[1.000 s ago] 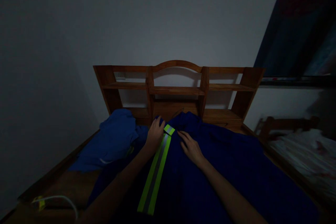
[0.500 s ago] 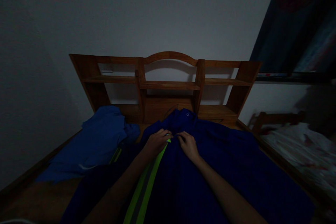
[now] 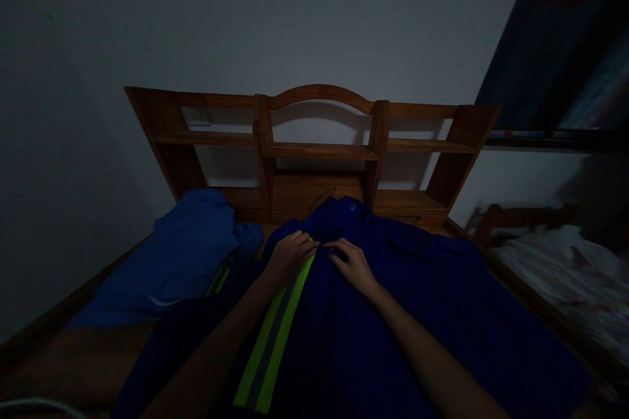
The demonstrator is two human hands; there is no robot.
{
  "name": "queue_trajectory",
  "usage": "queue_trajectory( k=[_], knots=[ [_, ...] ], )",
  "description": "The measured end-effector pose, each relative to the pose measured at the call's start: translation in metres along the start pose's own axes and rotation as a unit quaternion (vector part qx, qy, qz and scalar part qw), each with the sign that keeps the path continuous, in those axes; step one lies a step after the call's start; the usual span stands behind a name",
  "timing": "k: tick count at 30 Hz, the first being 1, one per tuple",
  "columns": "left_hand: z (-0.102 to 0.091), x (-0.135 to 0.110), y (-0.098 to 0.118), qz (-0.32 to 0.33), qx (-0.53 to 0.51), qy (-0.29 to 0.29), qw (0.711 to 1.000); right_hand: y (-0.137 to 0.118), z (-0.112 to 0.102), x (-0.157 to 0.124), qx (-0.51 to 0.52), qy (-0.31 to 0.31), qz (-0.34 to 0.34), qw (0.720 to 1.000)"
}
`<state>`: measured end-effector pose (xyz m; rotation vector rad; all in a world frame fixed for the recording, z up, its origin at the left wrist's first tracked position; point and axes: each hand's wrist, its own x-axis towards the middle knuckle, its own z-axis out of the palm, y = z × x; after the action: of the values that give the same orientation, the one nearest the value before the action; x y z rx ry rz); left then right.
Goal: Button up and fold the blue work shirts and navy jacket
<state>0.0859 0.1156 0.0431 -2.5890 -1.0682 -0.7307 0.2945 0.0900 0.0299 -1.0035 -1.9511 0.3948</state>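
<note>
A dark blue work jacket [image 3: 422,301] lies spread out, its collar toward the wooden headboard. Down its left front runs a yellow-green and grey reflective strip [image 3: 278,334]. My left hand [image 3: 293,254] is closed on the jacket's front edge at the top of that strip. Close beside it, my right hand [image 3: 351,262] pinches the front edge with thumb and forefinger. The fingertips of both hands almost meet just below the collar. Whatever small part lies between them is too dark to make out. A round snap shows on the collar.
A wooden headboard shelf [image 3: 319,152] stands against the wall behind the jacket. To the left lies a crumpled lighter blue garment [image 3: 171,255]. At the right are a white plastic bag [image 3: 574,268] and a dark curtain [image 3: 555,59].
The view has tilted slightly, and the shelf sits a little higher. Both hands stay at the jacket front, with their fingertips drawn closer together.
</note>
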Motion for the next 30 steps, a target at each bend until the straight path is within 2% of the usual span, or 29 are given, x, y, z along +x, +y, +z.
queue_trajectory(
  k=[7, 10, 14, 17, 20, 25, 30],
  knots=[
    [-0.002, 0.002, 0.005, 0.024, 0.026, -0.006, 0.999, 0.003, 0.003, 0.001, 0.015, 0.025, 0.030, 0.999],
    [-0.006, 0.004, 0.006, 0.050, 0.052, -0.022, 0.997, 0.007, 0.006, 0.002, 0.043, 0.042, 0.076, 0.995],
    [-0.005, 0.004, 0.006, 0.075, 0.065, -0.024, 0.995, 0.015, 0.008, 0.003, 0.071, 0.034, 0.146, 0.986],
    [-0.005, 0.003, 0.006, 0.073, 0.056, -0.020, 0.996, 0.018, 0.007, 0.004, 0.076, 0.024, 0.162, 0.984],
    [-0.005, 0.002, 0.005, 0.058, 0.028, -0.012, 0.998, 0.012, 0.004, 0.003, 0.081, 0.009, 0.133, 0.988],
    [0.002, 0.001, 0.004, 0.020, -0.014, 0.021, 0.999, -0.002, 0.003, 0.000, 0.055, 0.002, 0.017, 0.998],
    [0.007, 0.002, 0.003, 0.015, -0.027, 0.022, 0.999, 0.000, 0.006, 0.000, 0.010, 0.012, 0.001, 1.000]
  ],
)
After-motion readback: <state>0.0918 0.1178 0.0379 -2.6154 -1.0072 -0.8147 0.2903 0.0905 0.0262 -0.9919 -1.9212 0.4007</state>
